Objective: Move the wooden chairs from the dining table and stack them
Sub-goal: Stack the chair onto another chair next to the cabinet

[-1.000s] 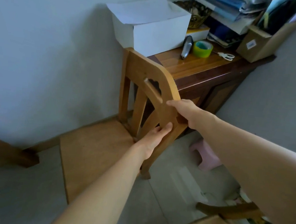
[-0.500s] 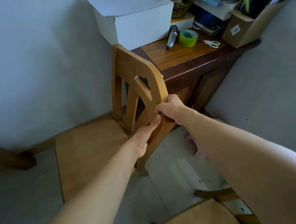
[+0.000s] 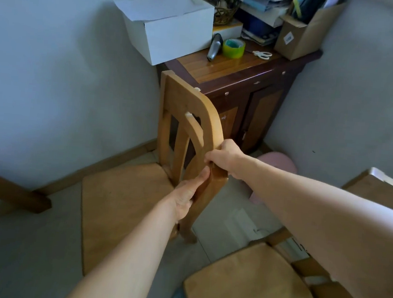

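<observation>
A light wooden chair (image 3: 125, 204) stands by the wall, its curved slatted back towards the dark cabinet. My right hand (image 3: 225, 160) grips the near end of the backrest's top rail. Just below it, my left hand (image 3: 187, 197) holds the same near side of the back, thumb against the wood. A second wooden chair (image 3: 257, 284) shows its seat at the bottom right, partly under my right forearm.
A dark wooden cabinet (image 3: 242, 81) in the corner carries a white box (image 3: 168, 30), green tape, scissors and stacked papers. A pink stool (image 3: 278, 164) sits on the floor beside it. A wooden table leg (image 3: 9, 191) slants in at left, another table corner (image 3: 383, 191) at right.
My right hand went from lying over the backrest's rail to curling tightly round it, and my left hand closed in beneath it. The view has shifted, showing more of the second chair.
</observation>
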Motion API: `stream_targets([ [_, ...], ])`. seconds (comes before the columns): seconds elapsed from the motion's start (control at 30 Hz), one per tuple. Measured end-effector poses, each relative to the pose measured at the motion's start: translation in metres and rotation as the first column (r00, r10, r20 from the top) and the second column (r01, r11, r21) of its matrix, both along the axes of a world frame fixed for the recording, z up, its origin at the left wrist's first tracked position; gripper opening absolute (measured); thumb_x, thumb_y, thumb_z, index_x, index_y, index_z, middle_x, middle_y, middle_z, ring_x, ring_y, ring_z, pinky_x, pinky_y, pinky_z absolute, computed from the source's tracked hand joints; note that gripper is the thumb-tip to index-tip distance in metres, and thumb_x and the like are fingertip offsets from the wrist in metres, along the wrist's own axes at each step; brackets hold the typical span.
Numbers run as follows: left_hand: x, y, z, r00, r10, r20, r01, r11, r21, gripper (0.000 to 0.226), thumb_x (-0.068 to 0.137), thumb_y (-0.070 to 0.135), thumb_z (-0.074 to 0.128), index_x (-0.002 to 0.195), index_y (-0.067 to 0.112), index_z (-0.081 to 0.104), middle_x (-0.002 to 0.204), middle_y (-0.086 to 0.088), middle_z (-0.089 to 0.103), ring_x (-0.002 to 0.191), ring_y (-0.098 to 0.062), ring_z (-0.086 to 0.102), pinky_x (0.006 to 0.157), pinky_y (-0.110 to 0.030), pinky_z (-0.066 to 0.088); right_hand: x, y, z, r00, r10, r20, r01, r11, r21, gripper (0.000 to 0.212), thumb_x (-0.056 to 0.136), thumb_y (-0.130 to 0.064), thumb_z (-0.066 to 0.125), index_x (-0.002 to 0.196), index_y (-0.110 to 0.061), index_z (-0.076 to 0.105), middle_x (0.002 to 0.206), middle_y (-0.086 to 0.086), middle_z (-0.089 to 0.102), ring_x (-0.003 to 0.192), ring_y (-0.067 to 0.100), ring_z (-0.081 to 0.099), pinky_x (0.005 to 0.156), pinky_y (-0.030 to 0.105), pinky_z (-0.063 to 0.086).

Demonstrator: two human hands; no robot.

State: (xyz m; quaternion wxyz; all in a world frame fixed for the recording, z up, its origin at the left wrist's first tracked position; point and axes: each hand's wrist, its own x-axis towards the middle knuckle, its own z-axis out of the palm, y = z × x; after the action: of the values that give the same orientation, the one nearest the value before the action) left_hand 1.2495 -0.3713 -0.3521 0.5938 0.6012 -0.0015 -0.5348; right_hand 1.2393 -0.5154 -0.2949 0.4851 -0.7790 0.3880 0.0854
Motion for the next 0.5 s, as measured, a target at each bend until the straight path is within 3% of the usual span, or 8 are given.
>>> stream_targets([
  [0.07,-0.017,-0.004,0.001,1.000,-0.010,-0.005,0.010,1.000,0.007,0.095,0.050,0.075,0.073,0.126,0.019,0.063,0.110,0.005,0.075,0.103,-0.010,0.063,0.071,-0.024,0.050,-0.018,-0.003,0.002,1.000,0.001,-0.001,-0.001,1.000,-0.014,0.044,0.083,-0.024,0.072,0.117,-0.016,0.046,0.100,0.006,0.056,0.088,0.019,0.058,0.051,0.024,0.043],
  [0.13,-0.032,-0.008,0.000,1.000,-0.021,0.000,0.021,1.000,0.013,0.094,0.052,0.075,0.074,0.128,0.022,0.061,0.116,0.004,0.073,0.107,-0.012,0.062,0.085,-0.028,0.051,-0.036,-0.007,0.005,1.000,0.011,-0.008,-0.011,1.000,-0.029,0.044,0.084,-0.024,0.072,0.121,-0.015,0.048,0.107,0.008,0.058,0.093,0.021,0.061,0.055,0.023,0.046],
  [0.2,-0.047,-0.012,-0.001,0.999,-0.032,0.003,0.032,0.999,0.013,0.091,0.056,0.074,0.074,0.130,0.024,0.059,0.124,0.002,0.069,0.112,-0.015,0.058,0.101,-0.038,0.040,-0.052,-0.011,0.007,1.000,0.020,-0.019,-0.021,0.999,-0.048,0.045,0.084,-0.025,0.071,0.122,-0.014,0.049,0.109,0.009,0.060,0.094,0.022,0.062,0.063,0.026,0.052],
  [0.33,-0.068,-0.020,-0.002,0.999,-0.039,-0.030,0.039,0.999,-0.001,0.088,0.056,0.070,0.076,0.128,0.023,0.058,0.125,0.002,0.067,0.115,-0.018,0.055,0.110,-0.043,0.032,-0.076,-0.019,0.012,0.999,0.033,-0.034,-0.035,0.998,-0.057,0.045,0.085,-0.026,0.071,0.123,-0.012,0.050,0.110,0.010,0.062,0.096,0.024,0.064,0.076,0.031,0.056],
  [0.4,-0.073,-0.022,-0.003,0.998,-0.049,-0.044,0.049,0.999,-0.005,0.090,0.054,0.070,0.075,0.129,0.024,0.057,0.128,0.001,0.064,0.118,-0.020,0.052,0.112,-0.044,0.030,-0.081,-0.022,0.015,0.998,0.046,-0.045,-0.049,0.997,-0.060,0.045,0.087,-0.029,0.070,0.125,-0.012,0.051,0.111,0.010,0.063,0.097,0.024,0.065,0.080,0.034,0.057],
  [0.5,-0.073,-0.022,-0.002,0.995,-0.069,-0.070,0.067,0.997,-0.031,0.072,0.057,0.069,0.075,0.116,0.031,0.060,0.122,0.005,0.066,0.113,-0.017,0.053,0.105,-0.040,0.034,-0.074,-0.024,0.019,0.998,0.042,-0.043,-0.044,0.997,-0.055,0.045,0.089,-0.032,0.068,0.127,-0.014,0.052,0.112,0.009,0.065,0.096,0.025,0.067,0.080,0.037,0.059],
])
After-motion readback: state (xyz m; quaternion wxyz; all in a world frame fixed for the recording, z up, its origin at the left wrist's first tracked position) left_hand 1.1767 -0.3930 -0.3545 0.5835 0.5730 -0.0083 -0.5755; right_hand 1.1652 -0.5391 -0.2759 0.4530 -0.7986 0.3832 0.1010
